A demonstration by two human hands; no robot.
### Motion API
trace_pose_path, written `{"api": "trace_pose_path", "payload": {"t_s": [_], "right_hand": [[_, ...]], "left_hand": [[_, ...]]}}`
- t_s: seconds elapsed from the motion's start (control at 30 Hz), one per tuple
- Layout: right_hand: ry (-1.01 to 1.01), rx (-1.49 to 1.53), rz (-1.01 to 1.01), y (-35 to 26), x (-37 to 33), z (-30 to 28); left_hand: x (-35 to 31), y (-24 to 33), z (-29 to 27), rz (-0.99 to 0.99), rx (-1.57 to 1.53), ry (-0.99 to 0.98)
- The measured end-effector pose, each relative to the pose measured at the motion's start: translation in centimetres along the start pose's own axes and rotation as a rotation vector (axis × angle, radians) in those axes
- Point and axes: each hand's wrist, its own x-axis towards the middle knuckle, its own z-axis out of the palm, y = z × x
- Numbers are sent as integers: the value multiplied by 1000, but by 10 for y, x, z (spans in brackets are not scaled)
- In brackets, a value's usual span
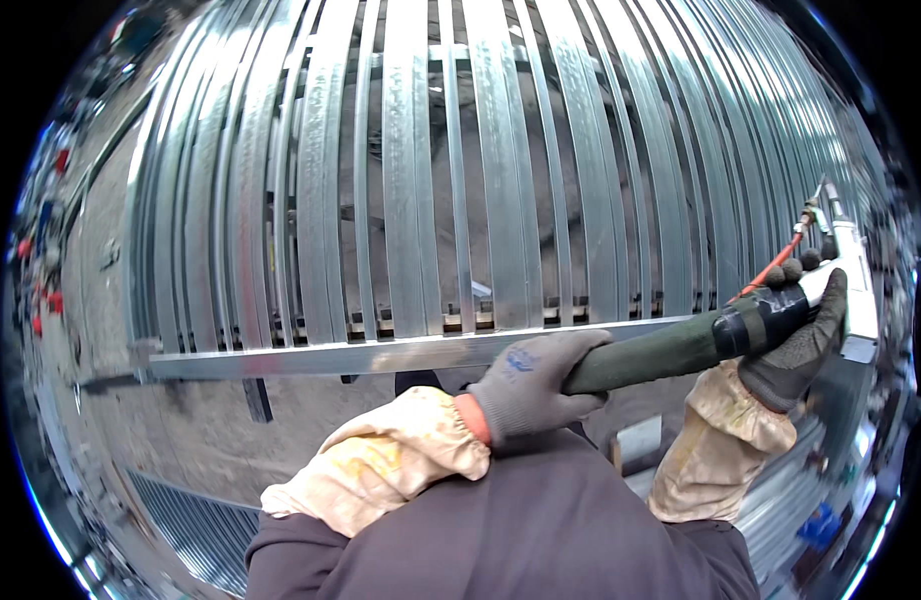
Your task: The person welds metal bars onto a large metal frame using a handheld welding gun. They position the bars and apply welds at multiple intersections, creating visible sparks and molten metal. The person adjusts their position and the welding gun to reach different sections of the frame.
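Note:
A thick dark green sleeved tube (pixel 656 352) runs slantwise across my front, with black tape (pixel 756 318) wound around its far right part. My left hand (pixel 529 388), in a grey knit glove, is closed around its left end. Farther right, my gloved right hand (pixel 803 345) is wrapped around the taped part, where it meets a white tool body (pixel 857 285). An orange hose (pixel 776 265) with a metal fitting joins near the top of that body. The tool's exact kind cannot be made out. It is held above the right front of a metal frame.
Long galvanized steel bars (pixel 406 170) lie side by side with gaps, reaching away from me. A metal rail (pixel 381 358) crosses their near ends. More ribbed metal stock (pixel 196 525) lies at the lower left. A blue item (pixel 821 525) sits at the lower right.

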Motion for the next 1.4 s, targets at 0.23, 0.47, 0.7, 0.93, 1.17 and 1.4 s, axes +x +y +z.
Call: {"api": "trace_pose_path", "payload": {"t_s": [0.23, 0.47, 0.7, 0.93, 1.17, 1.4], "right_hand": [[221, -97, 214, 62, -142, 25], [510, 185, 469, 118, -250, 96], [481, 194, 559, 138, -260, 122], [41, 28, 455, 208, -274, 124], [-166, -169, 620, 244, -283, 142], [5, 97, 731, 259, -289, 148]], "left_hand": [[-74, -16, -145, -151, 60, -343], [-103, -33, -222, -167, 115, -657], [-77, -24, -208, -422, 52, -861], [-83, -22, -204, -509, 224, -702], [-110, -55, -246, -758, 128, -640], [-111, -89, -262, -772, 131, -718]]}}
